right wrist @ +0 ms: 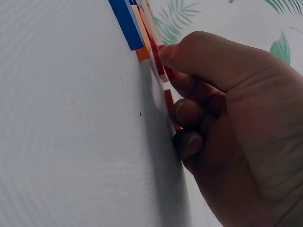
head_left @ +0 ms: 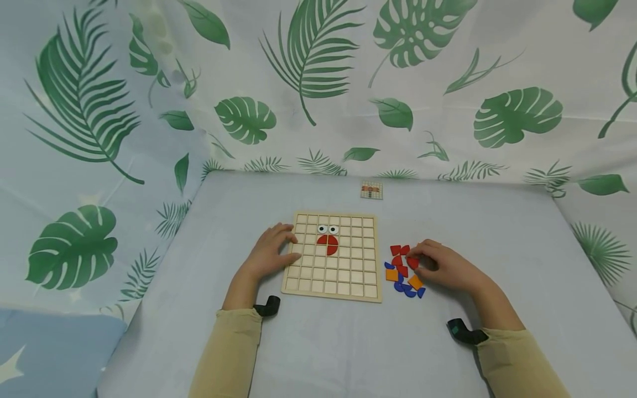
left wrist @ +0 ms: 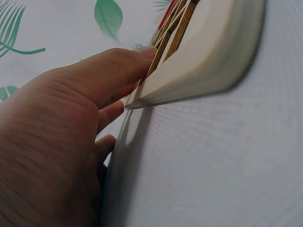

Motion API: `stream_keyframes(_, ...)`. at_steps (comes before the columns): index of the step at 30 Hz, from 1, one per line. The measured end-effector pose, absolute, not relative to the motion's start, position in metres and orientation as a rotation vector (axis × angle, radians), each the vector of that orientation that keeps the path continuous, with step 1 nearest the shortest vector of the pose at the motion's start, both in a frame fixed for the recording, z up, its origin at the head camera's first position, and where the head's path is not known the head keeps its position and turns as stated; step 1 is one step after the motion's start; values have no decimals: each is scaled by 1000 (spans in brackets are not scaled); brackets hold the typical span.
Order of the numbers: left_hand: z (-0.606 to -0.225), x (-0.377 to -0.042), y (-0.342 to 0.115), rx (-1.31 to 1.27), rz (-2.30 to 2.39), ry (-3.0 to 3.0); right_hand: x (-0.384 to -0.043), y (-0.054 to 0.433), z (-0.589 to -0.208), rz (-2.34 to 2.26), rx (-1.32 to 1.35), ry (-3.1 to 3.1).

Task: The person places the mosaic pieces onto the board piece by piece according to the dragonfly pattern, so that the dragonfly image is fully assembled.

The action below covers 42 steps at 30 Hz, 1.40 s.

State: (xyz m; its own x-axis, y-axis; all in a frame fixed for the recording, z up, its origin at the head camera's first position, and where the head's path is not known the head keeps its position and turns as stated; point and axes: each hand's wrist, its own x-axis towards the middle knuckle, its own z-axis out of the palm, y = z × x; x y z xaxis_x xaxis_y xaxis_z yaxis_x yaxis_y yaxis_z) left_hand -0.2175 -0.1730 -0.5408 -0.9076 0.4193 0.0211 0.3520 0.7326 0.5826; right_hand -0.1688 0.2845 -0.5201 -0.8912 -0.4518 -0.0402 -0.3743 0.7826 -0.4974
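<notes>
Lying at the right of the scene, on the far right side of a loose group of pieces, a red piece (head_left: 412, 263) sits under the fingertips of the right hand (head_left: 447, 269), whose thumb and finger are clamped on it while the other fingers curl in. Just left of it are more red pieces (head_left: 396, 260); nearer lie two orange squares (head_left: 392, 275), set apart, and several blue pieces (head_left: 410, 294) with curved edges.

Left of this group, a little apart, lies the wooden grid board (head_left: 344, 264). Toward its far side rest two white eye pieces (head_left: 322, 229) with black pupils, side by side; just nearer, three red quarter-circles (head_left: 333, 250) meet, two making a half-disc and the third below its right half. At the board's left edge is the left hand (head_left: 267, 254), fingers apart, its thumb touching the rim.

Well beyond the board, slightly right, lies a small patterned card (head_left: 371, 190). Everything lies on a pale table (head_left: 318, 342), with leaf-printed cloth (head_left: 328, 141) rising behind. Both arms wear tan sleeves (head_left: 226, 348), and a black device (head_left: 267, 306) shows at each wrist.
</notes>
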Motion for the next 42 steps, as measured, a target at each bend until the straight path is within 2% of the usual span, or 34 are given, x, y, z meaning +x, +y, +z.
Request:
stream_keyframes(15, -541, -217, -173, 631, 906, 2832, -175, 272, -503, -815, -674, 2763)
stream_keyframes(26, -541, -218, -172, 613, 895, 2825, -195, 220, -484, -857, -718, 2666)
stream_keyframes(42, -541, -218, -173, 636, 902, 2835, -224, 143, -491, -857, -910, 2595)
